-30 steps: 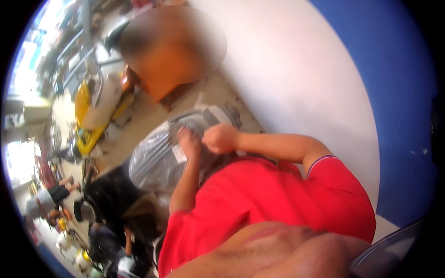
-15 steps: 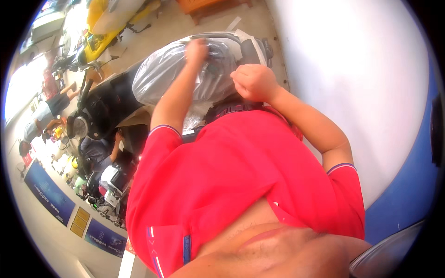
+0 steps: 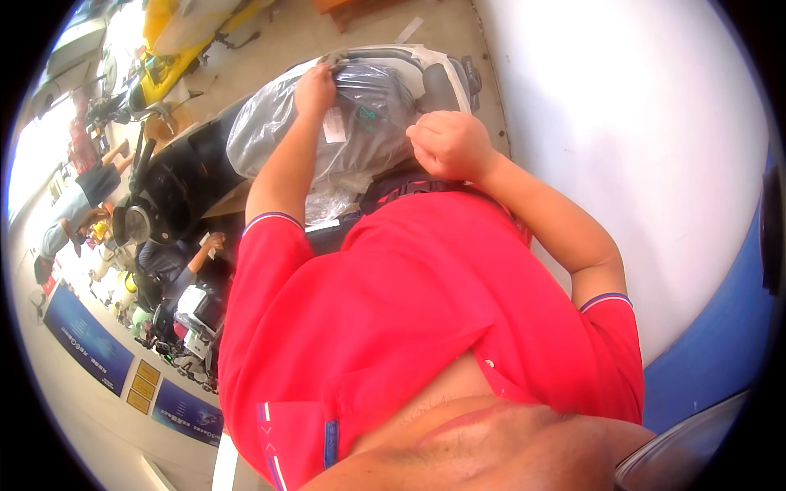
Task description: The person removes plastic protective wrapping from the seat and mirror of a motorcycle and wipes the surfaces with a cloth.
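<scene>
A scooter seat (image 3: 385,96) wrapped in clear plastic lies in front of me, with a white label (image 3: 334,125) showing under the film. My left hand (image 3: 315,90) is closed at the seat's far edge, beside the grey rear rail. A crumpled grey-brown bit that looks like cloth (image 3: 332,59) sticks out beyond its fingers. Over the near right end of the seat, my right hand (image 3: 449,146) is curled into a fist. What that fist holds, if anything, is hidden.
The scooter's dark front body (image 3: 192,176) stretches left. A white wall (image 3: 614,123) rises close on my right. Beyond stand a yellow scooter (image 3: 168,78) and an orange piece of furniture (image 3: 352,10). A person's hand (image 3: 214,241) with something pale and other parked scooters are at left.
My left hand has moved left along the seat's far side, uncovering the label and a green mark. My right hand stays put. The other person's hand at left now shows something pale.
</scene>
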The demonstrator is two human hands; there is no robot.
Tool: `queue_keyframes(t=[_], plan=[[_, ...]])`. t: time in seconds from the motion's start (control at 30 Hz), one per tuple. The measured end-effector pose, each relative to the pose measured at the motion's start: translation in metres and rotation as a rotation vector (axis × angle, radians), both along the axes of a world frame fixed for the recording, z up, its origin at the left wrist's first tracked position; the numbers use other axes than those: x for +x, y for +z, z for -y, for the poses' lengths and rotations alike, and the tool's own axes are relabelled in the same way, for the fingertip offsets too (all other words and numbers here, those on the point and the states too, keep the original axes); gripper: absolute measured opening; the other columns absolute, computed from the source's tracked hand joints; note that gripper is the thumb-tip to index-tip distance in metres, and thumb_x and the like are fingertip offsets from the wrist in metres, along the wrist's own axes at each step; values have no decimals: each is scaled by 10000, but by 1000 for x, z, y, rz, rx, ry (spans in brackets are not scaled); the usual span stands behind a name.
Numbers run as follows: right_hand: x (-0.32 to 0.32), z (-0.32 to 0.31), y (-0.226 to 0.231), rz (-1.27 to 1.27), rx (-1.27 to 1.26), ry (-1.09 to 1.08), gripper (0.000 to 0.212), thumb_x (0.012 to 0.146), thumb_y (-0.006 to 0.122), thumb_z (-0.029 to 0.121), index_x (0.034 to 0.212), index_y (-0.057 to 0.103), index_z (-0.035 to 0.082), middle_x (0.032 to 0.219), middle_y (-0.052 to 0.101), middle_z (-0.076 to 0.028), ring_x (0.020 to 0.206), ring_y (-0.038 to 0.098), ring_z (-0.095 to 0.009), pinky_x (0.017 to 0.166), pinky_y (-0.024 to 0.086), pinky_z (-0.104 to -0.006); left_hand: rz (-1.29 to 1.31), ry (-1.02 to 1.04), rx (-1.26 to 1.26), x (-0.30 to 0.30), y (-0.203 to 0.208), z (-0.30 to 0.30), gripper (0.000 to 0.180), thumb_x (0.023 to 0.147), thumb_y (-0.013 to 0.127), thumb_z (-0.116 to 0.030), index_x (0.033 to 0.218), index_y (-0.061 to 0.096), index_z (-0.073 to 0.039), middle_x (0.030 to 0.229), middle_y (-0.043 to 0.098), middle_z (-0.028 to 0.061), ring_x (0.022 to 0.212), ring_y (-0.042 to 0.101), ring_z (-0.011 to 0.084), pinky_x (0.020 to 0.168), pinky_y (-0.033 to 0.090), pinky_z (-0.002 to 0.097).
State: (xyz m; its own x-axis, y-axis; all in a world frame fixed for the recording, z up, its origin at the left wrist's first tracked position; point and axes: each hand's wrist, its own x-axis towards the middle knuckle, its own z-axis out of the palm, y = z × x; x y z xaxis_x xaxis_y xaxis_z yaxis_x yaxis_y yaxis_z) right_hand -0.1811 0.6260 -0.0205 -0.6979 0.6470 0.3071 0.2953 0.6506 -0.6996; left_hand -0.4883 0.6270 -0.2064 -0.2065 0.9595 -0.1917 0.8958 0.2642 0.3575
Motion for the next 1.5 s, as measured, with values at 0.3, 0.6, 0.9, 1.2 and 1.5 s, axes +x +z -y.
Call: queue_keyframes(t=[0.3, 0.6, 0.9, 1.2, 1.5], plan=[[-1, 1, 1, -15, 6, -24, 115, 721, 648, 79, 834, 640, 63, 756, 607, -48, 685, 613, -231, 589, 504, -345, -154, 443, -59, -76, -28, 43, 358, 921, 470, -205, 1199, 630, -49, 1308, 582, 120, 1235, 516, 288, 1043, 396, 375], [0, -2, 1, 3, -5, 5, 131, 709, 644, 62, 840, 646, 67, 760, 624, -51, 683, 630, -231, 585, 507, -335, -174, 641, -119, -93, -30, 67, 375, 889, 488, -145, 1227, 622, -54, 1369, 537, 116, 1283, 468, 279, 1076, 369, 377], [1, -6, 6, 102, 9, -11, 129, 704, 643, 34, 833, 647, 48, 731, 636, -67, 643, 622, -237, 555, 496, -331, -236, 557, -24, -146, -58, 103, 359, 895, 501, -159, 1222, 639, -103, 1341, 567, 86, 1254, 500, 269, 1064, 383, 351], [-4, -11, 8, 119, 34, 21, 132, 702, 633, -1, 830, 645, 30, 708, 623, -80, 593, 599, -236, 518, 468, -324, -327, 714, -254, -189, -39, 127, 404, 896, 444, -173, 1255, 621, -118, 1369, 545, 65, 1267, 501, 250, 1063, 387, 356], [-4, -11, 8, 170, 49, 26, 153, 686, 632, -15, 832, 649, 26, 724, 639, -79, 600, 606, -225, 526, 478, -318, -204, 1008, -506, -222, -14, 128, 376, 901, 475, -201, 1244, 626, -170, 1258, 623, 100, 1159, 597, 291, 959, 475, 398]])
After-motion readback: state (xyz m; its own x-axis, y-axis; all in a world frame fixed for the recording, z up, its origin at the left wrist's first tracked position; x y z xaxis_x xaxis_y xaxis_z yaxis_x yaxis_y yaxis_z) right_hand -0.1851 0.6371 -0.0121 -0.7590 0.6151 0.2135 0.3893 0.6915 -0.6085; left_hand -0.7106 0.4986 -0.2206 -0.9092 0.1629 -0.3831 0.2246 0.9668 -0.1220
